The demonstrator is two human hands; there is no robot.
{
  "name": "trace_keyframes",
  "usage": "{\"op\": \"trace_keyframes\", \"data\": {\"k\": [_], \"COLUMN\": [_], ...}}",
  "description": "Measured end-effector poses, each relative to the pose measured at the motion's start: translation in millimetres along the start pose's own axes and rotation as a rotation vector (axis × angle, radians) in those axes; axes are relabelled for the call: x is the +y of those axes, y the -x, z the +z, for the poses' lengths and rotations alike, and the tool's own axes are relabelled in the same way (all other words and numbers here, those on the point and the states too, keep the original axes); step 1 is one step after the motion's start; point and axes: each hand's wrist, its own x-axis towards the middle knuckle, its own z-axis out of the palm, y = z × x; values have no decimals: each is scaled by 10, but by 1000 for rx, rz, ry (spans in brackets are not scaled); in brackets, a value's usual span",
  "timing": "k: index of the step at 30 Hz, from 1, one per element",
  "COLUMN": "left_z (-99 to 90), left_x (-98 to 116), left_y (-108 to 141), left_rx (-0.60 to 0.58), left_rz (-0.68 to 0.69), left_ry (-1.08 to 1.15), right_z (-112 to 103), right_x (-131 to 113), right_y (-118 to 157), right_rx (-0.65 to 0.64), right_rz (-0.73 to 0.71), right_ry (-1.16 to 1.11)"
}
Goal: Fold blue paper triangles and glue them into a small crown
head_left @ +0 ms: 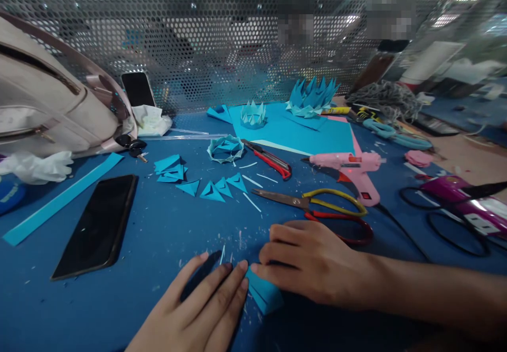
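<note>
A folded blue paper piece (264,293) lies on the blue table near the front edge. My left hand (212,302) rests flat beside it, fingers stretched out, the fingertips touching its upper left edge. Curled over the paper's upper end is my right hand (304,259), its thumb and fingers pressed on the paper. Small blue folded triangles (213,190) and a stack of folded blue pieces (171,169) lie further back. Scissors (301,201) with yellow and red handles sit just beyond my right hand.
A pink glue gun (350,162), a red cutter (273,163), blue paper sheets (293,133) and folded paper crowns (311,96) are behind. On the left are a dark phone (97,225), a blue strip (65,199) and a bag (51,88). A purple device (463,199) lies right.
</note>
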Motion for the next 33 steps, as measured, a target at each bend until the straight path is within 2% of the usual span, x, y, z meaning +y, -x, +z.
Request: {"op": "trace_keyframes", "data": {"k": [10, 13, 16, 21, 27, 33], "left_z": [-63, -22, -2, 6, 14, -49], "left_x": [5, 9, 5, -1, 5, 10], "left_y": [-57, -47, -41, -33, -40, -94], "left_rx": [19, 67, 56, 53, 61, 57], "left_rz": [-11, -26, -29, -27, -21, -29], "left_ry": [35, 47, 76, 87, 72, 88], "right_z": [-18, 6, 28, -8, -91, -109], "right_x": [59, 129, 212, 273, 231, 90], "right_y": [-5, 27, 54, 21, -51, -67], "right_rx": [-66, -63, -44, -67, -97, -170], "right_rz": [-53, -28, 5, -115, -206, -98], "right_ry": [-17, -92, -197, -120, -28, -98]}}
